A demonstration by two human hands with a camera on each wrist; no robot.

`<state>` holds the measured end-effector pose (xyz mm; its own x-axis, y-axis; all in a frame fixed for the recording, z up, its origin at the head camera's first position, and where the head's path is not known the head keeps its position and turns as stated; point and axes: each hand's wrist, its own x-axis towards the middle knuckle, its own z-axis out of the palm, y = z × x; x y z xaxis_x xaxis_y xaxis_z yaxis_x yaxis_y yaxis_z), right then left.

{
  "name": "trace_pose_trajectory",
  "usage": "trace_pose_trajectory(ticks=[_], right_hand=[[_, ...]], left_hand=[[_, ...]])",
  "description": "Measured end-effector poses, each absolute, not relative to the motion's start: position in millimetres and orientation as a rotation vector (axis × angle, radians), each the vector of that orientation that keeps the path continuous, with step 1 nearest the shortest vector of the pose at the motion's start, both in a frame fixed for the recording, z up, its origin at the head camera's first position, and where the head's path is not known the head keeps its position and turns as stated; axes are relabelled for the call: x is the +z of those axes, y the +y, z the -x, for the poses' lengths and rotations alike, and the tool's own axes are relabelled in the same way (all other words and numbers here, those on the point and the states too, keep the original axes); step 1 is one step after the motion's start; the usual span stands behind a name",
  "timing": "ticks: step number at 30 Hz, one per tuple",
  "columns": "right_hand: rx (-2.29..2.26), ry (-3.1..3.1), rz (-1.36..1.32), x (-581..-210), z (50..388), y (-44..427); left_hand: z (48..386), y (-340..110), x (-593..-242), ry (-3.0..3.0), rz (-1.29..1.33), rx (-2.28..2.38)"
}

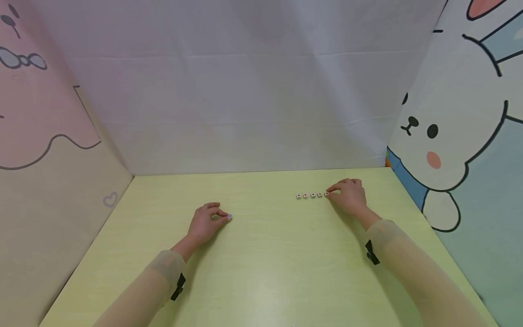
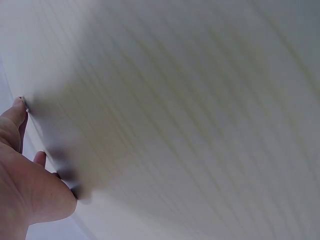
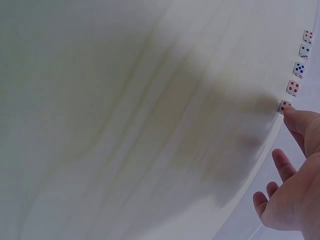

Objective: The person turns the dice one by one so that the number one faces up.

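On the left half of the table, my left hand (image 1: 204, 223) pinches a white die (image 1: 229, 217) with dark pips between thumb and fingertip. The left wrist view shows only a sliver of that die at the fingertips. Farther back on the right, my right hand (image 1: 349, 196) pinches the die (image 3: 284, 106) at the near-hand end of a row. Several more white dice (image 1: 313, 195) stand in that row to its left, spaced slightly apart, with red pips up. From the right wrist, side faces with red or blue pips show, such as on this blue-pipped die (image 3: 299, 70).
The pale wood-grain table (image 1: 261, 263) reaches back to a white cloth wall (image 1: 245, 113). Side panels with cartoon drawings stand at the left (image 1: 49, 204) and the right (image 1: 482, 181). Both forearms rise from the front edge in light sleeves.
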<state>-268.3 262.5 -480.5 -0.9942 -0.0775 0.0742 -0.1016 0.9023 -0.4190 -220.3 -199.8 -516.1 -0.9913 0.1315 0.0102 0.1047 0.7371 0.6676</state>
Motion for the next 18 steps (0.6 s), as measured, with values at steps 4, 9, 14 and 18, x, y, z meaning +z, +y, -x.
trace_pose_trajectory(ticks=[4, 9, 14, 18], right_hand=[[0.659, -3.012, -0.148, -479.4, 268.9, 261.9], [0.631, -3.015, -0.155, -479.2, 270.2, 261.7], [0.554, -3.018, -0.184, -480.8, 273.2, 261.7], [0.511, -3.021, -0.205, -482.5, 275.3, 262.2]], left_hand=[[219.9, -199.6, -516.0, 2.899, -0.203, 1.11], [219.7, -199.7, -515.3, 2.902, -0.201, 1.107], [220.3, -199.8, -515.3, 2.909, -0.205, 1.105], [220.0, -199.8, -515.9, 2.911, -0.209, 1.098]])
